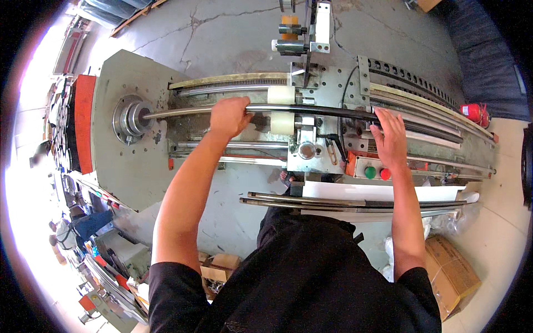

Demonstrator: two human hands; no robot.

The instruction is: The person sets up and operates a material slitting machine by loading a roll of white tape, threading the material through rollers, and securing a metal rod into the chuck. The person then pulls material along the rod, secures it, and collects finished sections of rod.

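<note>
A long rod [316,110], bare metal at its left part and black farther right, lies lengthwise over a machine bed. Its left end enters a round metal chuck [131,119] on a grey housing. My left hand [229,117] is closed around the rod, left of two white rollers [282,123]. My right hand [392,137] holds the black part farther right, its fingers over the rod and the thumb on the near side. Between my hands stands the carriage [316,158], with a round metal knob on its near side.
A control box [363,167] with green and red buttons sits near my right forearm. Several more rods [344,204] lie before my body. A red cylinder [475,114] stands at the far right, a cardboard box [451,275] at the lower right. Another person [83,228] is at far left.
</note>
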